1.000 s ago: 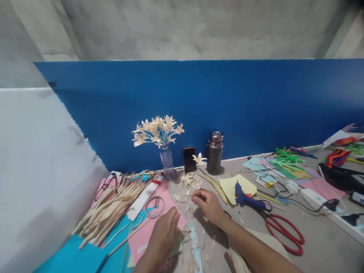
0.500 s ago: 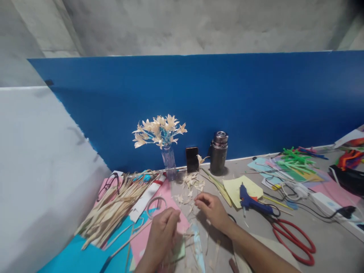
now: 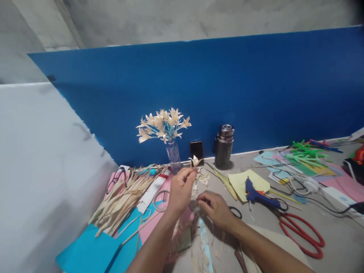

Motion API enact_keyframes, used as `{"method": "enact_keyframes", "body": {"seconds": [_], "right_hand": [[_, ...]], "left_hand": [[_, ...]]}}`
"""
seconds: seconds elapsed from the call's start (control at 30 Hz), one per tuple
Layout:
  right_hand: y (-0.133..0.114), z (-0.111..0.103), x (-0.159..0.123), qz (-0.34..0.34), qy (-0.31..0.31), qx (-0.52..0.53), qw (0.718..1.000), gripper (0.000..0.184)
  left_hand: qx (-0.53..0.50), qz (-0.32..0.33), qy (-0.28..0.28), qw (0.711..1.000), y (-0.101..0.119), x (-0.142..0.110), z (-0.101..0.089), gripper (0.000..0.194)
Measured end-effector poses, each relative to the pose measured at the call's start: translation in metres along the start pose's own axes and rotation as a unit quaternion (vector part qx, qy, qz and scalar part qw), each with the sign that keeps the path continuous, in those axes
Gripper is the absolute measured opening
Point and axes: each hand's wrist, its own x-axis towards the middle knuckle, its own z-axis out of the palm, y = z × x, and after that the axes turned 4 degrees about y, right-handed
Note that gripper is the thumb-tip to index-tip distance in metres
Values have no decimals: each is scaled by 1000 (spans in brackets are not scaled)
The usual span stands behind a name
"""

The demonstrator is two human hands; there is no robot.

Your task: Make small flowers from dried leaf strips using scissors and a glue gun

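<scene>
My left hand is raised in the middle, thumb and fingers pinched just under a single cream craft flower with pointed petals. Below and to the right, my right hand is closed, its fingertips pressed together. What they hold is blurred and too small to make out. Behind my left hand stands a clear vase with a bunch of similar cream flowers on blue stems. Loose petal pieces lie beyond my hands, close to a dark phone leaning upright.
Dried strips and a tape roll lie on the left. A metal flask stands at the back. To the right are a blue glue gun on yellow paper, red-handled scissors, cables and green pipe cleaners.
My left hand has moved up and right to the single flower, fingers now pinched below it. The flower has shifted slightly left, and my right hand sits a little lower. The view has tilted slightly.
</scene>
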Motion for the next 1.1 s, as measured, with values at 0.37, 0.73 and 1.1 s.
{"method": "enact_keyframes", "body": {"seconds": [0.37, 0.73, 1.1], "right_hand": [[6, 4, -2, -9, -35, -6, 999, 14], [8, 7, -1, 2, -18, -18, 1000, 16], [11, 6, 0, -1, -52, -6, 999, 14]], "left_hand": [[-125, -87, -41, 987, -5, 3, -11, 16], [-126, -38, -54, 990, 2, 0, -10, 23], [-214, -53, 7, 975, 0, 3, -11, 31]]}}
